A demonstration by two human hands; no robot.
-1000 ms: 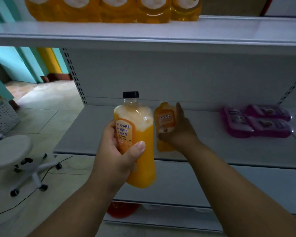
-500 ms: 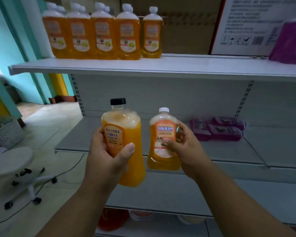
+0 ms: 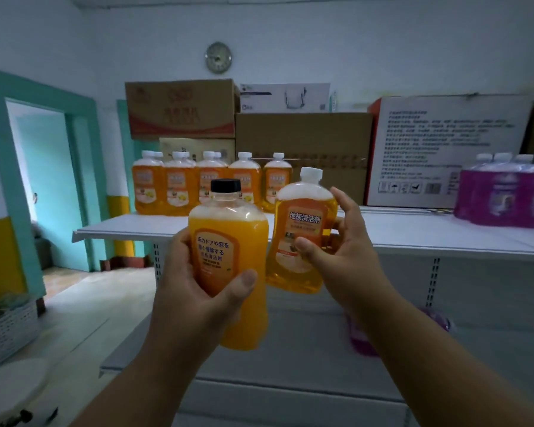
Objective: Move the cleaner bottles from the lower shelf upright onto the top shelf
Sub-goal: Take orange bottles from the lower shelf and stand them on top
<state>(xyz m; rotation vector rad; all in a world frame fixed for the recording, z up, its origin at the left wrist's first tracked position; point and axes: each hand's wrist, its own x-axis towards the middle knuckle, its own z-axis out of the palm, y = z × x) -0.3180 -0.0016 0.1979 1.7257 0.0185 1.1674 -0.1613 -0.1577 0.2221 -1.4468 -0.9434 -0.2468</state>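
My left hand [image 3: 195, 285] grips a tall orange cleaner bottle with a black cap [image 3: 228, 241], held upright in front of the top shelf's edge. My right hand [image 3: 342, 254] holds a smaller orange bottle with a white cap [image 3: 302, 229], tilted slightly right, at about the height of the top shelf [image 3: 413, 235]. Several orange white-capped bottles [image 3: 207, 183] stand upright in a row at the left of the top shelf. The lower shelf [image 3: 305, 349] lies below my arms, with purple packs [image 3: 361, 337] partly hidden behind my right forearm.
Purple bottles [image 3: 506, 192] stand at the right of the top shelf. Cardboard boxes [image 3: 302, 149] and a white printed box [image 3: 444, 149] line the back of it. A white basket [image 3: 10, 328] and a stool [image 3: 10, 392] are on the floor at left, near a teal doorway [image 3: 40, 186].
Both hands have raised their bottles from the lower shelf's height to the top shelf's height. My view has tilted upward, so the boxes, the wall and a clock now show.
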